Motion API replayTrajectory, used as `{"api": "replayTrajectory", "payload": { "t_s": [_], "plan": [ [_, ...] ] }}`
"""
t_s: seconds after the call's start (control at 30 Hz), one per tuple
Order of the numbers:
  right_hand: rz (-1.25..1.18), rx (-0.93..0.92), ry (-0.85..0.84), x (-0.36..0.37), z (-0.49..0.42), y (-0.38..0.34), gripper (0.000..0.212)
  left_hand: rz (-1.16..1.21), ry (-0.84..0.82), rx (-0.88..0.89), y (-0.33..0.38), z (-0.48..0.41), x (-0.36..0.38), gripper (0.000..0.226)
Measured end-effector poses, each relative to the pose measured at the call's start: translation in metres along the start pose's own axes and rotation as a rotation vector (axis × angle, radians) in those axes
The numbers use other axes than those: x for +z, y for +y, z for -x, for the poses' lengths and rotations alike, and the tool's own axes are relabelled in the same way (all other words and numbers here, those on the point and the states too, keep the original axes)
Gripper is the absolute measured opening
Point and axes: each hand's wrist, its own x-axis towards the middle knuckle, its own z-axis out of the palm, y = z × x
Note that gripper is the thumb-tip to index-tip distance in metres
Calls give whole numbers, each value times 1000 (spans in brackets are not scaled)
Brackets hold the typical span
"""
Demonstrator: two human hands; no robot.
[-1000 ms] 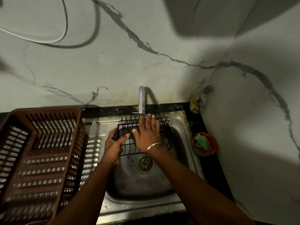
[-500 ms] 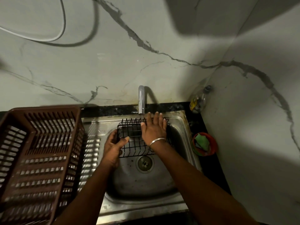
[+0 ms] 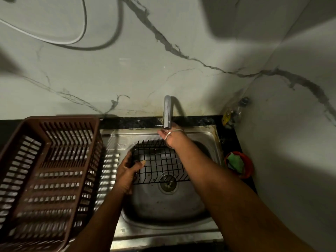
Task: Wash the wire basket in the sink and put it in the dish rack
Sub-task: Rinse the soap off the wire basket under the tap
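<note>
The black wire basket [image 3: 160,162] lies in the steel sink [image 3: 163,206], partly over the drain. My left hand [image 3: 129,171] grips the basket's left edge, thumb over the wire. My right hand [image 3: 170,134] reaches behind the tap spout [image 3: 167,113] at the sink's back rim; its fingers are hidden by the spout, and a metal bangle shows on the wrist. A thin thread of water hangs from the spout. The brown slotted dish rack [image 3: 49,179] stands on the sink's left drainboard.
A red bowl with a green scrub pad [image 3: 238,163] sits on the dark counter right of the sink. A clear bottle [image 3: 233,113] stands in the back right corner. Marbled walls close in at the back and right.
My right hand left the top of the basket and moved back to the tap. The left hand kept its grip, and the basket shifted slightly nearer and flatter.
</note>
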Motion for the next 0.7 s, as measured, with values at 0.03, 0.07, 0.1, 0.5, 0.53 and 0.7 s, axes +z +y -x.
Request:
{"api": "replayTrajectory", "payload": {
  "t_s": [0.03,0.07,0.1,0.5,0.53,0.7],
  "plan": [
    [-154,67,-25,4,-3,-4,33,0,5,-3,1,1,-1,72],
    [-237,103,-15,6,-3,-6,35,0,9,-2,0,1,-2,70],
    [-265,132,-1,8,-5,-8,35,4,19,-3,0,0,-2,67],
    [-384,154,39,1,-17,-8,25,-21,49,-29,4,0,5,59],
    [-446,154,21,-1,-11,-13,19,-23,43,-32,5,-1,7,60],
    [-389,135,-69,-10,-2,-14,14,-39,33,-20,7,-6,9,62]
  ]
}}
